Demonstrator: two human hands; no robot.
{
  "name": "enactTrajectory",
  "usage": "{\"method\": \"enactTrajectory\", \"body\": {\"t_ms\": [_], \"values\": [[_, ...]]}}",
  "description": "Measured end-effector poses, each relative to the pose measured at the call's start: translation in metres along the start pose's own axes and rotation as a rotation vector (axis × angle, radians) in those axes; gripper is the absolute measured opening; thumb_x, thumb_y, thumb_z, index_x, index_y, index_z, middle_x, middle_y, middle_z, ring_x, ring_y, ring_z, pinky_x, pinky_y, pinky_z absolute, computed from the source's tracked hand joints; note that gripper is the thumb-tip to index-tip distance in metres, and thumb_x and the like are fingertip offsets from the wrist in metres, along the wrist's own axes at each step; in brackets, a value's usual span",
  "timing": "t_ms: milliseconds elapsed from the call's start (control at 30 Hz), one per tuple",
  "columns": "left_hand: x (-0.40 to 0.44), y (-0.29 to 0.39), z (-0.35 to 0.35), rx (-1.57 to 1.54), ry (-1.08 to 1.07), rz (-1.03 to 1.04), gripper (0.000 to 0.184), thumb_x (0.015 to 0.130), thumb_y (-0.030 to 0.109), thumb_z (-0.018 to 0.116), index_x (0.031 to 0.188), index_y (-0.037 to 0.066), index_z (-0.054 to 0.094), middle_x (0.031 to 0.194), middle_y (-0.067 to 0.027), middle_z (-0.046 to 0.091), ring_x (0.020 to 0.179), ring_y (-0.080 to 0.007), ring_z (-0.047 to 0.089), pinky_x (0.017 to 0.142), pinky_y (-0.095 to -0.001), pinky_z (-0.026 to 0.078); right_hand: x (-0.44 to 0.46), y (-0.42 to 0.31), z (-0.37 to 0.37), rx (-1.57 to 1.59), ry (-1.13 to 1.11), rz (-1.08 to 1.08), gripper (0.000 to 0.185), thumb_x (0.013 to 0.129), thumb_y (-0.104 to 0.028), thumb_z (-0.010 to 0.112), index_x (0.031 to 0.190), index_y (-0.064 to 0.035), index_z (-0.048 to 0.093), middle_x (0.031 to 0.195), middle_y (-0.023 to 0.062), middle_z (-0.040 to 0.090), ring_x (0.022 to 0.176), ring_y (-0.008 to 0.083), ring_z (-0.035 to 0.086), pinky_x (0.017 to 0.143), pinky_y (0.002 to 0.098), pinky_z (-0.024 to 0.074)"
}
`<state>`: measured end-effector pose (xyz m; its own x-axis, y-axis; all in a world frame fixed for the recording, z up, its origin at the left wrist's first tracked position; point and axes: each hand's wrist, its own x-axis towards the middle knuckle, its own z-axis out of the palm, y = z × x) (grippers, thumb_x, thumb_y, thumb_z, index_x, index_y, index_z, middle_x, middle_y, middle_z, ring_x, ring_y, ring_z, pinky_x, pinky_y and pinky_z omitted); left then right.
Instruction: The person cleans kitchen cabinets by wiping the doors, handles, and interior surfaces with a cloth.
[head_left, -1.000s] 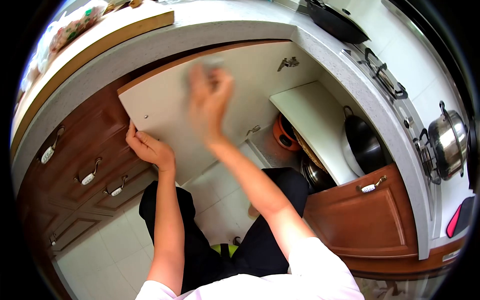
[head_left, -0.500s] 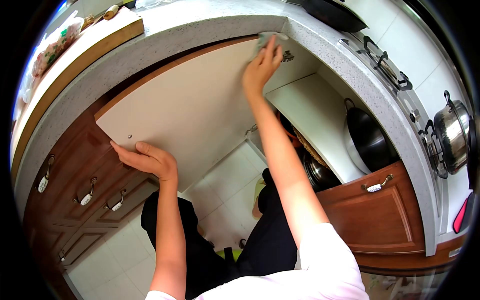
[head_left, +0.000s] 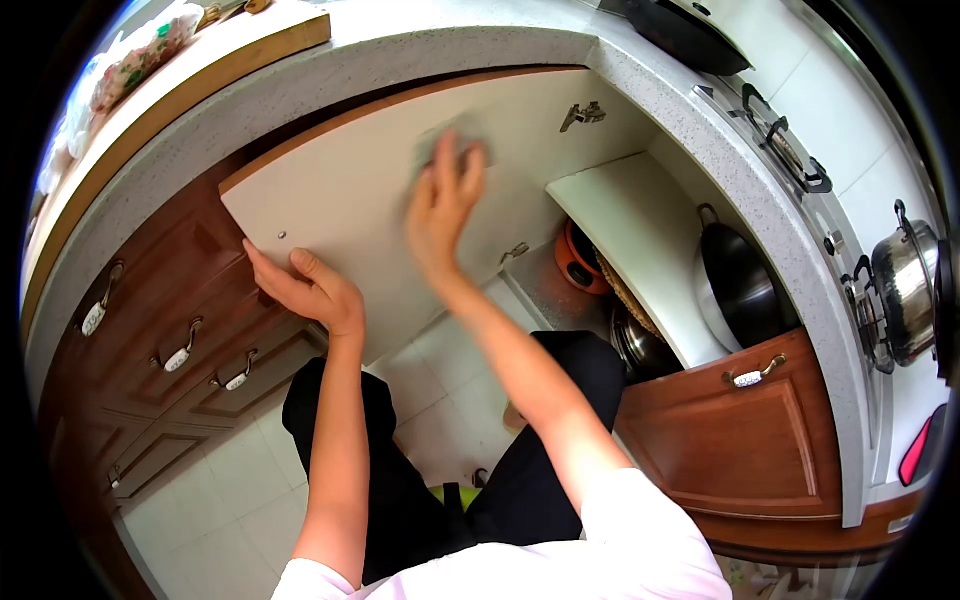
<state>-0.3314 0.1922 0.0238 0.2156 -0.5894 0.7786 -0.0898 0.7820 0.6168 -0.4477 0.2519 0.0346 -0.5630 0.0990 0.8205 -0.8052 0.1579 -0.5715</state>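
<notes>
The open cabinet door (head_left: pixel 340 190) shows its pale inner face across the middle of the view. My left hand (head_left: pixel 318 292) holds the door's free edge, with the thumb on the inner side and the fingers stretched along the outer edge. Against the upper part of the panel, my right hand (head_left: pixel 445 205) presses a greyish cloth (head_left: pixel 488 128). Both the cloth and the fingers on it are smeared by motion. A metal hinge (head_left: pixel 582 116) sits at the door's upper right, and a second hinge (head_left: pixel 514 253) lower down.
Inside the cabinet, a shelf (head_left: pixel 625 215) carries a dark wok (head_left: pixel 740 285); an orange pot (head_left: pixel 580 262) and a metal pot (head_left: pixel 640 345) stand below. Stone countertop (head_left: pixel 660 95) curves overhead, with a gas stove and steel pot (head_left: pixel 903 290) at right. Drawers with handles (head_left: pixel 180 348) line the left.
My right hand has swept the cloth left and down from the door's top corner by the hinge. My left hand stays on the door edge. The view has shifted slightly.
</notes>
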Motion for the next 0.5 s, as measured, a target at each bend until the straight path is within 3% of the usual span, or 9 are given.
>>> {"method": "enactTrajectory", "body": {"t_ms": [133,233,333,433,500], "values": [[0.006,-0.005,-0.022,-0.217,-0.096,-0.116,0.049,0.106,0.021,0.04,0.148,-0.004,0.041,0.138,-0.0225,0.051,0.122,-0.0342,0.052,0.103,-0.0427,0.04,-0.06,-0.061,-0.003,0.187,-0.38,-0.203,0.039,0.09,-0.005,0.06,0.126,-0.0163,0.071,0.154,0.0206,0.038,0.133,0.0385,0.041,0.114,0.0477,0.0311],[0.004,-0.008,-0.029,-0.38,-0.131,-0.163,0.048,0.103,0.013,0.038,0.148,-0.004,0.043,0.14,-0.0201,0.051,0.124,-0.0308,0.052,0.104,-0.0393,0.041,-0.053,-0.061,-0.003,0.205,-0.424,-0.364,0.032,0.089,-0.007,0.062,0.116,-0.0176,0.076,0.154,0.0167,0.041,0.131,0.0386,0.044,0.112,0.0496,0.0337],[0.003,-0.005,-0.021,-0.4,-0.106,-0.142,0.05,0.103,0.015,0.037,0.149,-0.005,0.041,0.143,-0.0207,0.049,0.127,-0.0309,0.05,0.106,-0.0393,0.04,-0.018,-0.046,-0.007,0.055,-0.449,-0.452,0.034,0.091,-0.011,0.061,0.121,-0.0186,0.073,0.159,0.0158,0.034,0.136,0.0417,0.04,0.116,0.0522,0.0294],[-0.003,-0.004,-0.016,-0.354,-0.075,-0.122,0.053,0.104,0.02,0.037,0.15,-0.007,0.038,0.145,-0.0226,0.047,0.13,-0.032,0.047,0.108,-0.0409,0.038,0.02,-0.028,-0.009,-0.003,-0.32,-0.308,0.04,0.094,-0.016,0.057,0.132,-0.0195,0.065,0.162,0.0207,0.027,0.145,0.046,0.029,0.119,0.0592,0.0205],[-0.004,-0.007,-0.013,-0.314,-0.044,-0.096,0.055,0.103,0.023,0.038,0.15,-0.008,0.038,0.146,-0.024,0.046,0.13,-0.0322,0.046,0.107,-0.0419,0.038,0.042,-0.003,-0.009,-0.024,-0.232,-0.245,0.049,0.099,-0.021,0.05,0.148,-0.0187,0.05,0.163,0.0238,0.019,0.15,0.0475,0.017,0.121,0.0604,0.0128]]}}
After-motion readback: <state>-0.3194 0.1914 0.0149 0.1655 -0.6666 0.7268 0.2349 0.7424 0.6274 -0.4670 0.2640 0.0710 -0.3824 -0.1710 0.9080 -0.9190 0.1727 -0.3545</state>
